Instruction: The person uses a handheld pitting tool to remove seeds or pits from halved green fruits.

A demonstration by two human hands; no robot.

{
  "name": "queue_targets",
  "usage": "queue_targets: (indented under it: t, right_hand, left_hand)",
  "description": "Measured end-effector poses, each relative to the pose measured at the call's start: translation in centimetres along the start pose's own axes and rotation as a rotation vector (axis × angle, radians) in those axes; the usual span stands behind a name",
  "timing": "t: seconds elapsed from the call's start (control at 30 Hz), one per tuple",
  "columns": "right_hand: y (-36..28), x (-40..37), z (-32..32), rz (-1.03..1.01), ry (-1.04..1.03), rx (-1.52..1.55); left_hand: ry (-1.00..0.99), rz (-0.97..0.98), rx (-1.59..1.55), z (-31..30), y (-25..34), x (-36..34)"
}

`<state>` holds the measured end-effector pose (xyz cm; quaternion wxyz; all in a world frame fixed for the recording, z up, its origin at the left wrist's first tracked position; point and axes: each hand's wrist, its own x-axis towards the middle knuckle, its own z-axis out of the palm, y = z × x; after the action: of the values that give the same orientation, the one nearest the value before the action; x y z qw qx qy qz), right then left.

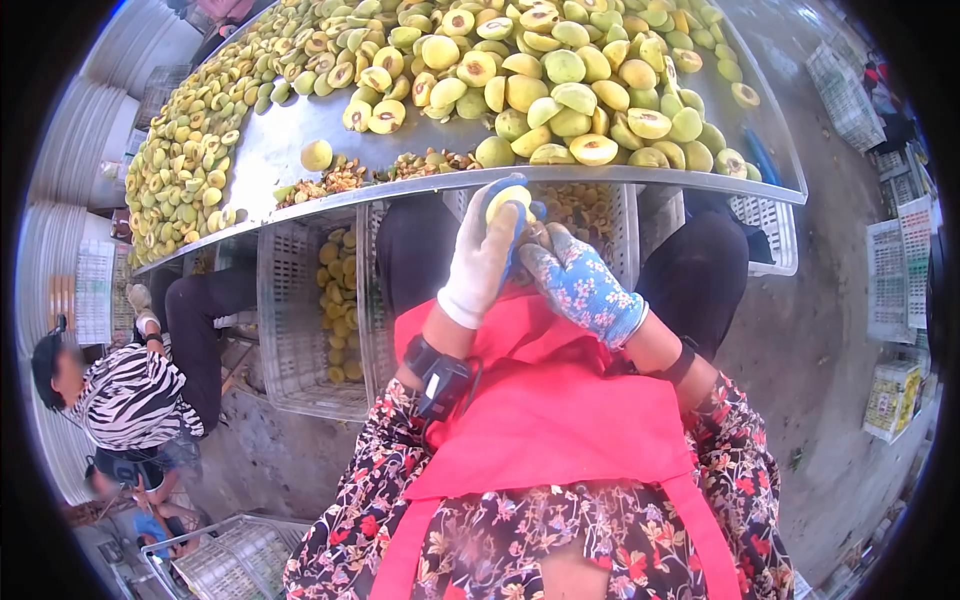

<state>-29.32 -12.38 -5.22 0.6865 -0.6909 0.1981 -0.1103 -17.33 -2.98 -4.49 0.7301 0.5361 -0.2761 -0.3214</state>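
My left hand (487, 240), in a white glove with blue fingertips, holds a yellow-green fruit piece (508, 203) just below the metal table's front edge (440, 184). Close beside it on the right is my right hand (578, 275), in a blue flowered glove, its fingers bent in near something small and brown that I cannot make out. Halved fruits (570, 95) with brown centres are heaped on the table beyond. A small pile of brown scraps (335, 180) lies near the table's front edge.
A crate (290, 310) with yellow fruit stands below the table at the left, and another (625, 235) behind my hands. A person in a striped top (130, 395) sits at the far left. More crates (845, 95) stand on the right. A blue tool (762, 155) lies at the table's right end.
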Motion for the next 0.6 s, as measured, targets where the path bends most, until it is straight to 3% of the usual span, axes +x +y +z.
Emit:
queue_targets:
  t: [0.07,0.2,0.27,0.33,0.4,0.6]
  right_hand:
    - [-2.4,-0.5,0.0,0.342,-0.197,0.454]
    - [-5.1,-1.2,-0.8,0.473,-0.318,0.544]
    - [-2.3,-0.5,0.2,0.324,-0.219,0.307]
    - [-2.8,-0.6,0.5,0.324,-0.205,0.296]
    - [-4.6,-1.3,-0.2,0.47,-0.286,0.505]
    - [-4.3,-1.3,-1.2,0.622,-0.51,0.863]
  left_hand:
    - [0.042,0.058,0.132,-0.8,-1.0,-0.3]
    - [0.055,0.223,0.304,-0.9,-1.1,-0.4]
    - [0.085,0.227,0.332,-0.8,-1.0,-0.4]
    - [0.1,0.234,0.449,-1.0,-1.3,-0.3]
    - [0.101,0.231,0.41,-0.8,-1.3,-0.4]
    - [-0.054,0.107,0.051,-0.4,-0.8,-0.2]
